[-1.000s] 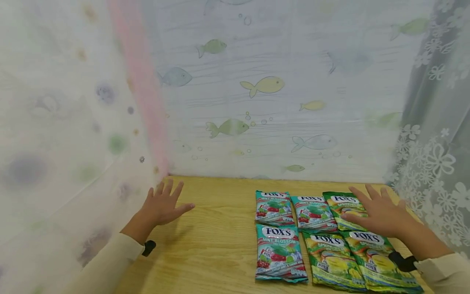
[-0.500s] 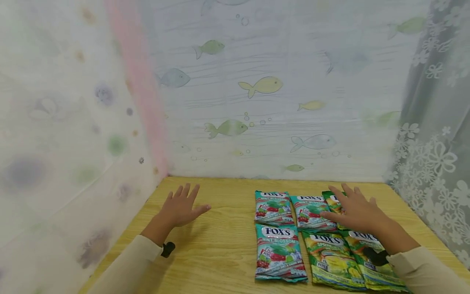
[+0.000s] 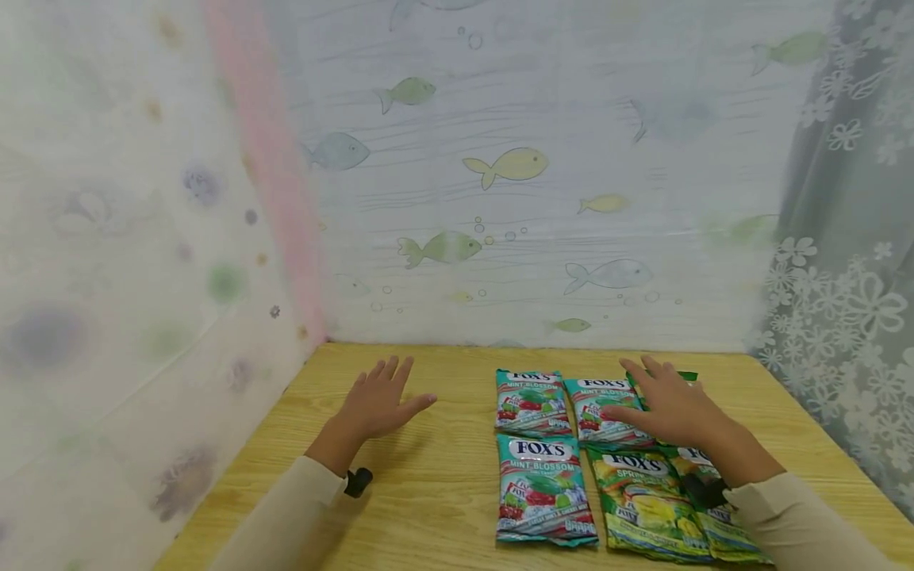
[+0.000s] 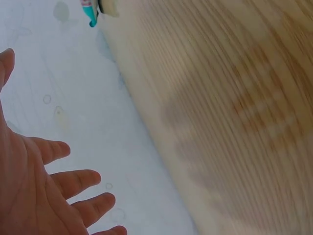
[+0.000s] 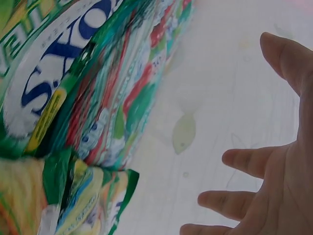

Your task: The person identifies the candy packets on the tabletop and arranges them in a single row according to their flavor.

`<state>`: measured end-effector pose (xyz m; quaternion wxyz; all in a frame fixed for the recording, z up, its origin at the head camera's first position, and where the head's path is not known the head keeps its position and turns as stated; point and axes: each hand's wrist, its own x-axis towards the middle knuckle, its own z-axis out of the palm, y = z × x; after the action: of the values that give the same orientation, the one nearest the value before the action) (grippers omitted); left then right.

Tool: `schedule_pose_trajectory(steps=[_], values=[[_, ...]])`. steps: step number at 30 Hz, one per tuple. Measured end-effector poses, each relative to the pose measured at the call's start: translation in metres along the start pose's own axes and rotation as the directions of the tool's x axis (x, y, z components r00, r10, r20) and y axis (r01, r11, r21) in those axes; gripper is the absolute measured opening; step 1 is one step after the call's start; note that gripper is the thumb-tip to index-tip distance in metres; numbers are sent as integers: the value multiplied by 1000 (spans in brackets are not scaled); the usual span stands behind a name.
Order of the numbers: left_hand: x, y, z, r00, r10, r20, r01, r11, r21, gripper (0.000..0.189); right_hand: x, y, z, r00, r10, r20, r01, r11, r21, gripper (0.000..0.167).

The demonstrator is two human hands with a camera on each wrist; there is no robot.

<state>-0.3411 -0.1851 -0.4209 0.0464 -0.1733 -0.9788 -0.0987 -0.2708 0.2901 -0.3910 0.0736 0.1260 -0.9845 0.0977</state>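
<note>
My left hand [image 3: 376, 403] hovers over the left part of the wooden table [image 3: 443, 476], fingers spread and holding nothing. Over the bags on the right is my right hand [image 3: 674, 408], its fingers also spread and nothing in them. It partly hides a green Fox's Spring Tea bag [image 3: 678, 376] at the back. Beside that lies a teal Fox's Mint Blossom bag [image 3: 603, 404], with another teal bag [image 3: 530, 403] to its left. In front are a third teal bag [image 3: 546, 496], a green-yellow bag [image 3: 646, 507] and one more green-yellow bag [image 3: 728, 531] partly under the right forearm.
A pale sheet printed with fish [image 3: 510, 166] hangs behind the table's far edge. A flowered white sheet [image 3: 143, 277] closes the left side, and a lace curtain [image 3: 842, 309] hangs at the right. Each wrist wears a dark strap piece.
Both hands have moved inward, the left hand to the right and the right hand to the left, staying above the table. The bags lie where they were.
</note>
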Motion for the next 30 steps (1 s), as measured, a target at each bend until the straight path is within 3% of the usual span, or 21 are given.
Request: schedule_pose_trajectory(steps=[13,19,30], values=[[11,21,22,1000,-5,-22,3,995,-104,101,10,-10,11,999,-34,13,30,972,231,94],[18,33,29,999,3,-32,-9,987,-157,100,18,-17,17,1000,-15,13,11,957,290,94],[26,61,36,1000,-2,19,7,958,-286,107,27,-35,22,999,-14,30,3,933,361,91]])
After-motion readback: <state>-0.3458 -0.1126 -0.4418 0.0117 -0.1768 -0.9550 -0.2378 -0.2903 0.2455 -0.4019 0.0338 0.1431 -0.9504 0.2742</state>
